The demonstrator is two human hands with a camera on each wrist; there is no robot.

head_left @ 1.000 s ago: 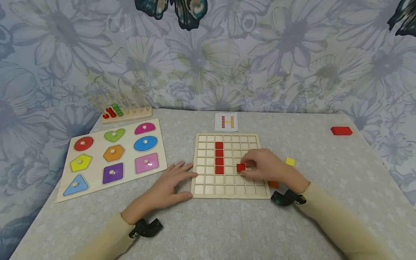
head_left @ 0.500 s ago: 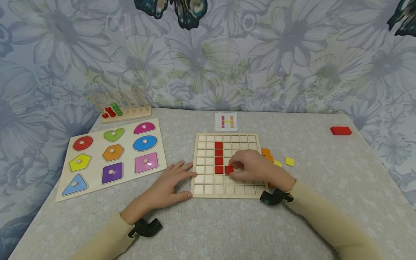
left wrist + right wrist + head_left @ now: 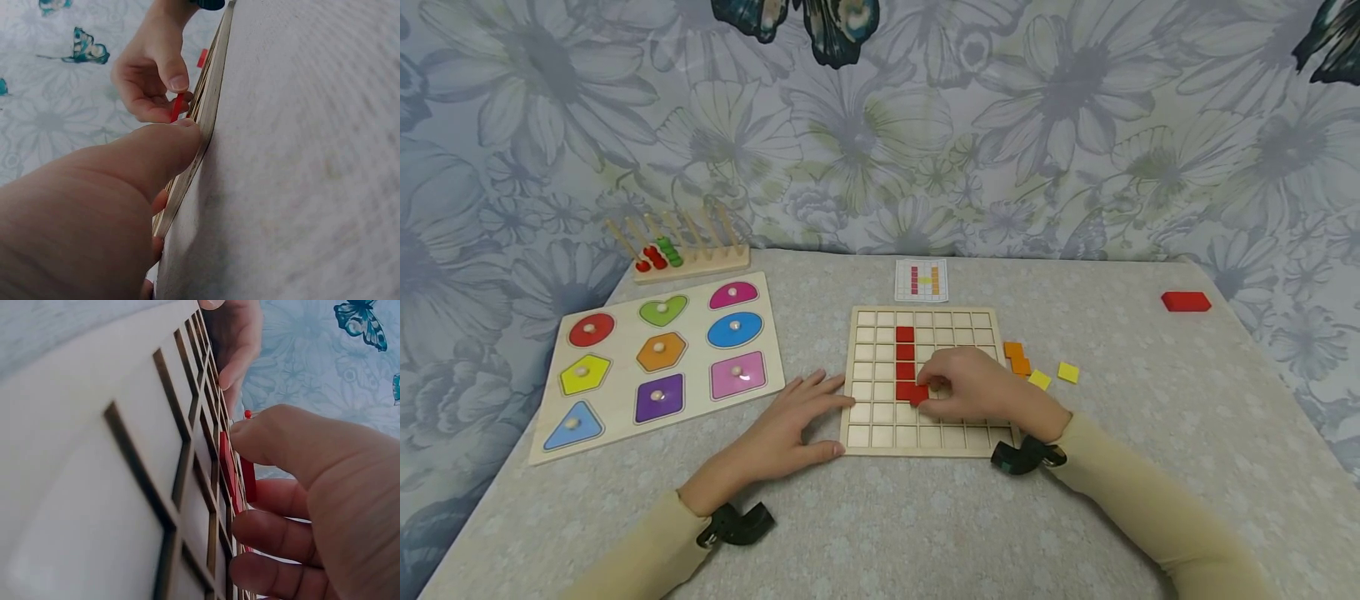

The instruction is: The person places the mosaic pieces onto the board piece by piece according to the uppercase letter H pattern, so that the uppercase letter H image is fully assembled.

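Observation:
A wooden grid board [image 3: 880,437] lies on the table with a column of red square tiles [image 3: 905,352] in its cells. My right hand [image 3: 962,383] is over the middle of the board, pinching another red tile [image 3: 248,478] between thumb and fingers. That tile is just above the grid at the lowest red tile of the column and partly overlaps it in the head view. My left hand [image 3: 793,425] rests at the board's left edge, thumb and fingers extended and touching it. The left wrist view shows the left thumb [image 3: 169,150] against the board's rim.
Orange tiles [image 3: 1012,350] and yellow tiles [image 3: 1068,372] lie right of the board. Behind it is a pattern card [image 3: 921,280]. A shape puzzle [image 3: 617,400] and a peg stand [image 3: 692,267] with beads are at left. A red block [image 3: 1186,302] sits far right.
My right hand has moved left across the board with the red tile, up to the red column. The orange and yellow tiles have come into view behind it. My left hand has stayed put.

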